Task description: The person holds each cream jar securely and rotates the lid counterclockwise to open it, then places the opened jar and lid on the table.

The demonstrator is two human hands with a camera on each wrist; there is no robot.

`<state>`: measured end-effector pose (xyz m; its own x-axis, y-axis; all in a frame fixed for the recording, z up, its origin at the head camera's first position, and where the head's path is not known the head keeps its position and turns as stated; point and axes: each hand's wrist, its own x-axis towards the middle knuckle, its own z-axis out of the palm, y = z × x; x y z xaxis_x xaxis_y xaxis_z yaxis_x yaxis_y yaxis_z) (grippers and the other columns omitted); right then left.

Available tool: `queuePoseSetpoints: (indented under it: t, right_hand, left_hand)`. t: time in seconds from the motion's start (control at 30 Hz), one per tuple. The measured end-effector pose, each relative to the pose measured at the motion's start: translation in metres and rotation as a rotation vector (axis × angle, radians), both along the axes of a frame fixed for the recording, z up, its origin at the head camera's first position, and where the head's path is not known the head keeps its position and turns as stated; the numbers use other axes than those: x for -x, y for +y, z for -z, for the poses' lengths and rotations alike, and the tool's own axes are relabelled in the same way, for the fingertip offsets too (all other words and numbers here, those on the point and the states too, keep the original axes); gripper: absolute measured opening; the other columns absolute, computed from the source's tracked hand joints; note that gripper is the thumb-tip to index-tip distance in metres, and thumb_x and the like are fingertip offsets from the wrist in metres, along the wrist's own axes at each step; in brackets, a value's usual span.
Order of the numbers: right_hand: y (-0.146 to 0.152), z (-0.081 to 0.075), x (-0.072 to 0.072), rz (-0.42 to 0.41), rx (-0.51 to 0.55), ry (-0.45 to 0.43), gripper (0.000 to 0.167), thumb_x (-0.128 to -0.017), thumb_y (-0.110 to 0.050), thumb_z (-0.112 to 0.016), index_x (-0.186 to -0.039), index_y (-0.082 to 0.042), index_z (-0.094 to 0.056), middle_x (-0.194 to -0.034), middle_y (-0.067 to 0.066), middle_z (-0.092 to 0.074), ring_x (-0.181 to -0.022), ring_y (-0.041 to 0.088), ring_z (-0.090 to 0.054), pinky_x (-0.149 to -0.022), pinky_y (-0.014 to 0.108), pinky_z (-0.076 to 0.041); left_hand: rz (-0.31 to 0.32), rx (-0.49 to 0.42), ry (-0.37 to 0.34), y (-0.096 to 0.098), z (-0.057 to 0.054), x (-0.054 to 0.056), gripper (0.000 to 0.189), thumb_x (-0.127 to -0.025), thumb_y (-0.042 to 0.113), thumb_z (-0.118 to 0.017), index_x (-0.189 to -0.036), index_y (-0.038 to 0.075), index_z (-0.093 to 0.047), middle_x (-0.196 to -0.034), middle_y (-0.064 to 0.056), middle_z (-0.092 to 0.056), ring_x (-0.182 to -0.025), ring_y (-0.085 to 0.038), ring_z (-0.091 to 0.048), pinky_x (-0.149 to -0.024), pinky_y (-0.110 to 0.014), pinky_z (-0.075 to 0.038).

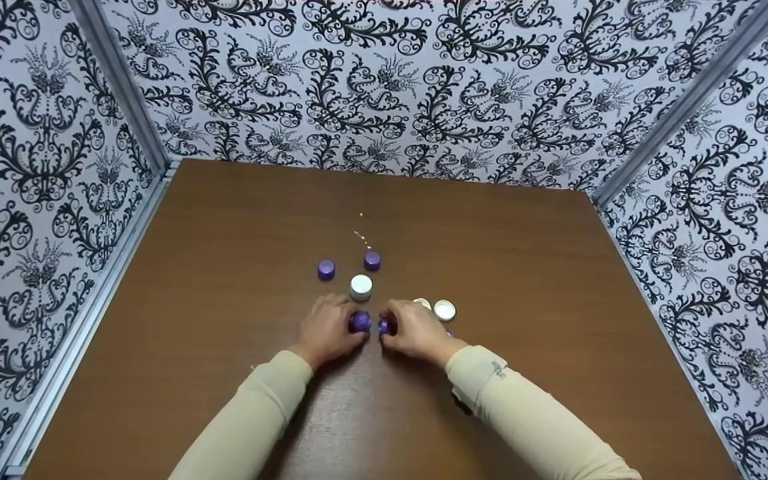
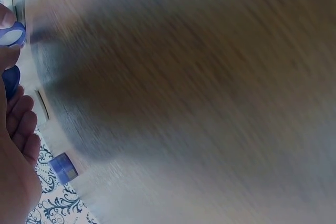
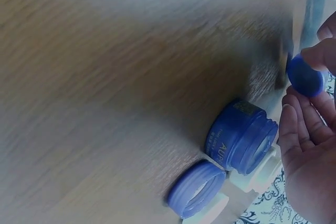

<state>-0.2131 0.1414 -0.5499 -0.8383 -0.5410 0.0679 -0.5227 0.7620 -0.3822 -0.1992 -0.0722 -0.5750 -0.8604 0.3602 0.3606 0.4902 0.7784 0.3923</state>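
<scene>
Near the middle of the table, my left hand (image 1: 332, 330) grips a small purple jar (image 1: 360, 323) between thumb and fingers. Facing it a short way off, my right hand (image 1: 414, 328) pinches a round purple lid (image 3: 306, 76) by its edge. Just beyond my left hand stands a white-topped jar (image 1: 361, 287). Beside my right hand, in the right wrist view, sit an uncovered purple jar (image 3: 239, 137) with a threaded neck and gold lettering, and a purple lid (image 3: 197, 188) on its edge. A white jar (image 3: 258, 171) is partly hidden behind them.
Two purple jars (image 1: 326, 269) (image 1: 372, 260) stand farther back on the brown table (image 1: 237, 233). A white lid (image 1: 445, 310) lies right of my right hand. Small pale marks (image 1: 363, 239) show on the tabletop. Patterned walls (image 1: 384, 87) enclose the back and sides.
</scene>
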Motion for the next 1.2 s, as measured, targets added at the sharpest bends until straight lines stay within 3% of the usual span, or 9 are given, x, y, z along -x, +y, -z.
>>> queuePoseSetpoints:
  t: [0.3, 0.7, 1.0, 1.2]
  right_hand:
    - [-0.0005, 0.0026, -0.0019, 0.031, 0.065, -0.008, 0.033, -0.073, -0.018, -0.079, -0.102, -0.007, -0.067, -0.095, 0.003, -0.067, -0.087, 0.017, -0.063, -0.079, 0.036, -0.052]
    - [-0.0016, 0.0005, -0.0038, 0.088, 0.196, -0.108, 0.033, -0.074, -0.009, -0.082, -0.102, -0.005, -0.067, -0.086, 0.002, -0.069, -0.078, 0.014, -0.065, -0.071, 0.030, -0.053]
    - [0.0001, 0.0013, -0.0041, 0.110, 0.205, -0.111, 0.033, -0.072, -0.011, -0.082, -0.100, -0.005, -0.066, -0.087, 0.000, -0.067, -0.079, 0.014, -0.065, -0.072, 0.029, -0.052]
    - [0.0007, 0.0028, -0.0046, 0.077, 0.162, -0.077, 0.036, -0.072, -0.010, -0.080, -0.105, -0.002, -0.068, -0.093, 0.005, -0.070, -0.083, 0.015, -0.066, -0.074, 0.031, -0.054]
  left_hand:
    - [-0.016, 0.008, 0.008, 0.0008, -0.0012, -0.0013, 0.031, -0.069, 0.033, -0.081, -0.089, 0.010, -0.072, -0.089, -0.002, -0.063, -0.088, -0.028, -0.061, -0.086, -0.043, -0.047]
    - [-0.004, 0.006, 0.014, 0.0007, -0.0014, -0.0025, 0.034, -0.070, 0.033, -0.082, -0.091, 0.009, -0.073, -0.089, -0.002, -0.063, -0.086, -0.027, -0.061, -0.084, -0.044, -0.047]
    - [-0.010, -0.003, 0.024, 0.0014, 0.0015, -0.0020, 0.031, -0.069, 0.032, -0.081, -0.090, 0.011, -0.073, -0.086, -0.001, -0.062, -0.084, -0.027, -0.060, -0.082, -0.043, -0.047]
    - [-0.015, -0.005, 0.019, 0.0013, 0.0029, -0.0026, 0.030, -0.069, 0.031, -0.080, -0.090, 0.011, -0.074, -0.086, 0.000, -0.061, -0.084, -0.026, -0.060, -0.082, -0.042, -0.047]
